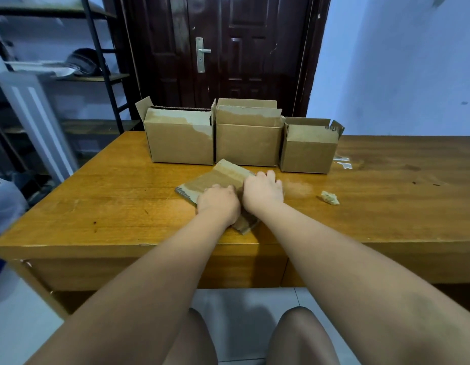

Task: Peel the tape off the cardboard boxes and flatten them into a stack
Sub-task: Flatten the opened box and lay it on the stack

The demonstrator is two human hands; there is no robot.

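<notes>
flattened box mid-table, just before row of open boxes | right hand flat, pressing it | left hand on it, fingers bent, grip unclear | tape wad to the right, apart

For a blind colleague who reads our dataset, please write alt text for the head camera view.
The left hand and the right hand rest on a flattened cardboard box on a wooden table. Behind it, a left box, middle box and right box stand open in a row; a crumpled scrap lies nearby.
</notes>
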